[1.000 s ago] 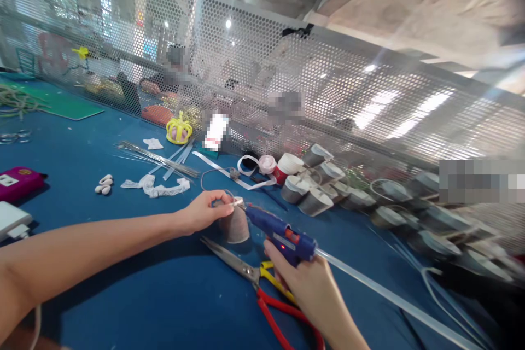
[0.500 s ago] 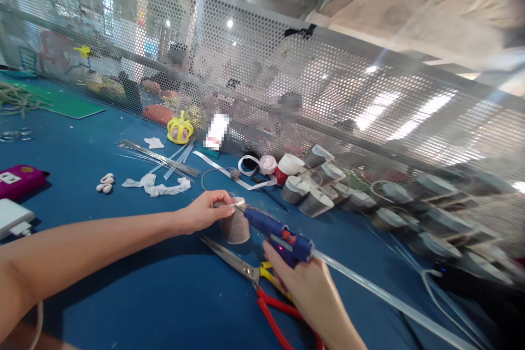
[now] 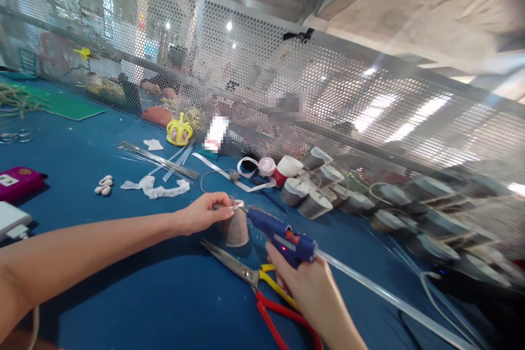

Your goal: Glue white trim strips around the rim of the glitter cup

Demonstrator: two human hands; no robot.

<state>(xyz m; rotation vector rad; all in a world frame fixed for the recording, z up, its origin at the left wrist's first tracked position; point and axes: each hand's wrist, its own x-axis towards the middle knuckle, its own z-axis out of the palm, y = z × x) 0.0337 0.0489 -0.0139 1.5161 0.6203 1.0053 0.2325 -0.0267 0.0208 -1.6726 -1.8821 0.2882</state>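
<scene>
A small grey-brown cup-shaped piece (image 3: 235, 229) stands on the blue table, narrow end up. My left hand (image 3: 210, 212) is at its top, thumb and forefinger pinched on a thin cord (image 3: 202, 183) that trails back across the table. Its other end at the fingertips is partly hidden. In my right hand (image 3: 301, 279) is a blue hot glue gun (image 3: 279, 232), its nozzle pointing left close to the cup's top edge. A long clear glue stick (image 3: 377, 284) sticks out of the gun's back. Below lie large scissors (image 3: 246, 273) with red and yellow handles, partly behind my right hand.
Several similar cups (image 3: 315, 205) are grouped at the right along a perforated metal screen (image 3: 246, 65). White ribbon (image 3: 213, 165), lace (image 3: 158, 188), thin wires (image 3: 158, 156) and a yellow crown-shaped piece (image 3: 179, 130) lie behind my left hand. A purple case (image 3: 20, 183) sits at far left.
The glue gun has shifted slightly right, its nozzle a little away from the cup's top. My left hand stays pinched at the same spot.
</scene>
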